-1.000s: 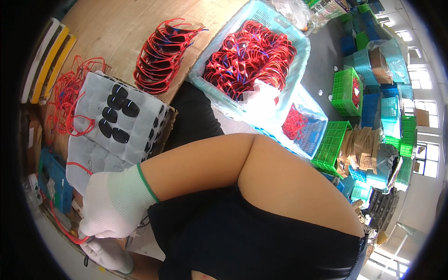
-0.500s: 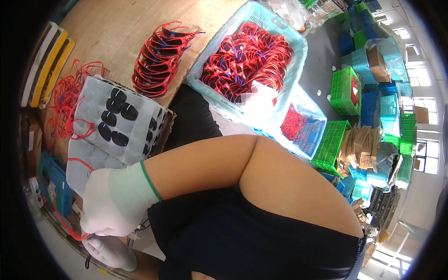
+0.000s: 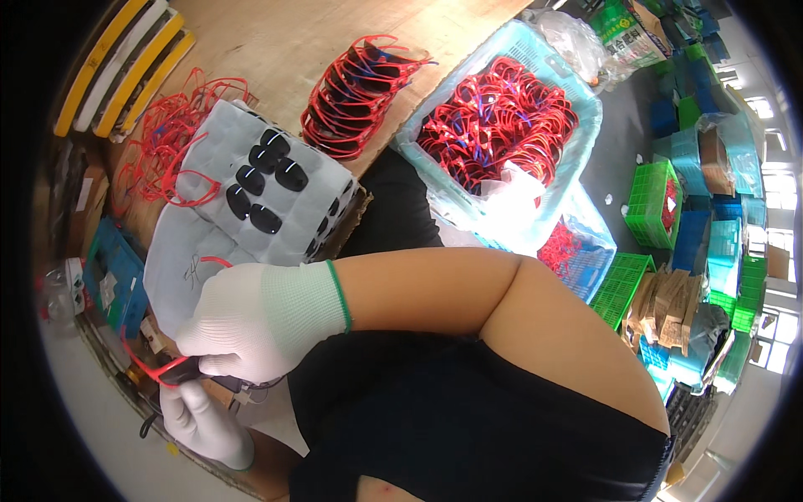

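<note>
A pair of red-framed sunglasses (image 3: 171, 371) with a dark lens is held between my two hands at the lower left. My gloved right hand (image 3: 242, 322) pinches it at the lens, fingers closed, with a red temple tip showing above the knuckles. My gloved left hand (image 3: 203, 425) grips the frame's lower edge from below with its fingertips. Just beyond the hands stands a grey-white moulded tray stack (image 3: 222, 201) in a carton, with several loose dark lenses (image 3: 266, 219) on top. Part of the sunglasses is hidden by the right hand.
Loose red frames (image 3: 159, 155) lie beside the tray stack. A row of assembled red sunglasses (image 3: 351, 105) sits on the wooden table (image 3: 276, 42). Right of it, a light-blue crate (image 3: 410, 138) holds many more. Yellow and white strips (image 3: 125, 67) are stacked far left; a blue bin (image 3: 117, 272) is below.
Both hands have shifted slightly in view; the right has turned so that the dark lens now shows at its fingertips. The whole scene has moved rightward in the picture.
</note>
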A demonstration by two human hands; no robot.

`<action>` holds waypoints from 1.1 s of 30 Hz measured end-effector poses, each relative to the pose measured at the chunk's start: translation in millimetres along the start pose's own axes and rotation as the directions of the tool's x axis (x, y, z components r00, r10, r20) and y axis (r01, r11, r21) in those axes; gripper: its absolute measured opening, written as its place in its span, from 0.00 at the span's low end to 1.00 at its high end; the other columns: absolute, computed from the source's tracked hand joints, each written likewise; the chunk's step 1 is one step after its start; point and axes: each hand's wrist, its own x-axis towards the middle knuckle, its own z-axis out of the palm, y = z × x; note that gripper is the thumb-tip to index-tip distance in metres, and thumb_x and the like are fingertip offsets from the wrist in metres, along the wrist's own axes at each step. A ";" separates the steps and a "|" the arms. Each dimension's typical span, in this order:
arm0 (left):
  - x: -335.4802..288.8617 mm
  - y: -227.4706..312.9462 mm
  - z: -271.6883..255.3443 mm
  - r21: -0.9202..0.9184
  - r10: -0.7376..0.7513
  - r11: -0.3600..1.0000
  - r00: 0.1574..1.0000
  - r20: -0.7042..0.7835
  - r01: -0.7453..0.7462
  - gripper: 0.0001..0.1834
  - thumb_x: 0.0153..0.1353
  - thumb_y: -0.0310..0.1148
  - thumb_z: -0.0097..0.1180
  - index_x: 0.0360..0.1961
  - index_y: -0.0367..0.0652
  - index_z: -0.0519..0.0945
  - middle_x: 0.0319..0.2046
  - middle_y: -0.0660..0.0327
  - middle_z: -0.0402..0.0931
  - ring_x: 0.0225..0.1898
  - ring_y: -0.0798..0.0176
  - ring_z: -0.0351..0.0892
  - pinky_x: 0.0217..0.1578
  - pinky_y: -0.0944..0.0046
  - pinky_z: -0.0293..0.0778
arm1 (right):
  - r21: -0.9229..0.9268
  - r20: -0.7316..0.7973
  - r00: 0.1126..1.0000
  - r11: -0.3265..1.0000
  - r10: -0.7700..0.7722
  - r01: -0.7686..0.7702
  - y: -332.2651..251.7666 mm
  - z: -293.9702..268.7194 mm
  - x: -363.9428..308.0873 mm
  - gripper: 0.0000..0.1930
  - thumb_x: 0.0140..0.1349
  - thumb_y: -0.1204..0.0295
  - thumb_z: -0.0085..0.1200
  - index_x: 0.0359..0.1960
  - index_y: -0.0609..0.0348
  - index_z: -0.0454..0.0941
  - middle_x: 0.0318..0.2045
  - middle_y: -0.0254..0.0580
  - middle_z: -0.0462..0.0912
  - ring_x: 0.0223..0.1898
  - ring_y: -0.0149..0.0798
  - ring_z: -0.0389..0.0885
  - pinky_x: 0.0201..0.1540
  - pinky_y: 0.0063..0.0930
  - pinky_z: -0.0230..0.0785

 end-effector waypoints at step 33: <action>29.1 24.1 51.9 -0.395 -0.045 0.910 0.979 0.201 0.123 0.24 0.69 0.50 0.61 0.43 0.36 0.76 0.52 0.49 0.78 0.49 0.58 0.78 0.52 0.61 0.71 | -0.075 -0.243 0.969 0.995 0.047 -0.067 -14.6 -12.1 -25.6 0.11 0.57 0.66 0.63 0.28 0.56 0.73 0.16 0.39 0.74 0.17 0.52 0.75 0.19 0.43 0.63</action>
